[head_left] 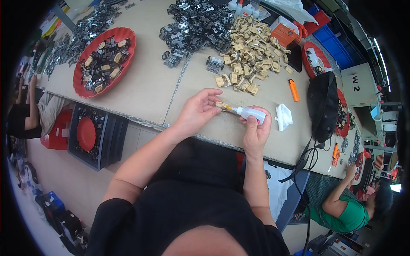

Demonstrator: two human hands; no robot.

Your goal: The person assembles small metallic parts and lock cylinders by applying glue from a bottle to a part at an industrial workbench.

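Over the near edge of the table, my left hand point(195, 112) pinches a small tan plastic part point(220, 105) between thumb and fingers. My right hand point(257, 130) grips a white squeeze bottle point(246, 112) laid on its side. Its thin yellowish nozzle point(230, 108) points left and reaches the tan part; whether it touches is too small to tell. Beyond my hands lies a heap of similar tan parts point(255, 51). Left of that heap are piled grey and black toy-car chassis pieces with wheels point(200, 23), a single chassis point(215, 64) lying apart near the tan ones.
A red scalloped tray point(77, 81) of assembled pieces stands at left. To my right lie an orange lighter point(294, 90), a crumpled white tissue point(283, 117) and a black bag point(321, 106) with a hanging cord. Someone in a green shirt point(348, 211) sits at far right.
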